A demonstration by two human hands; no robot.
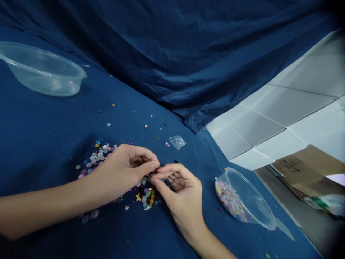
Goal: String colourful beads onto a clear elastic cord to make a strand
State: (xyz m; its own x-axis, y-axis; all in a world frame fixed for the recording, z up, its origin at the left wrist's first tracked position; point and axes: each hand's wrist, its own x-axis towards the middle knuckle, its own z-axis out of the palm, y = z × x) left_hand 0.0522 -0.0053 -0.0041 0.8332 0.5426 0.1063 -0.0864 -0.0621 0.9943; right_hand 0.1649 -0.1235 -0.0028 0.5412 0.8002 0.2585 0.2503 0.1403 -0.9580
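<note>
My left hand (134,165) and my right hand (179,183) meet fingertip to fingertip over a pile of mixed beads (99,154) on the blue cloth. Both are closed in a pinch; a small dark thing shows between the fingertips, too small to make out. Just below the fingers lies a curved row of yellow, green and pale beads (148,198), with a yellow butterfly-shaped bead (138,196) at its left. Part of the pile is hidden behind my left hand and forearm.
A clear plastic bowl (45,72) stands at the upper left. On the right, another clear bowl (252,201) holds many pastel beads. A small clear plastic bag (178,142) and scattered beads lie beyond my hands. Dark blue fabric (161,50) hangs behind; a cardboard box (309,165) is at far right.
</note>
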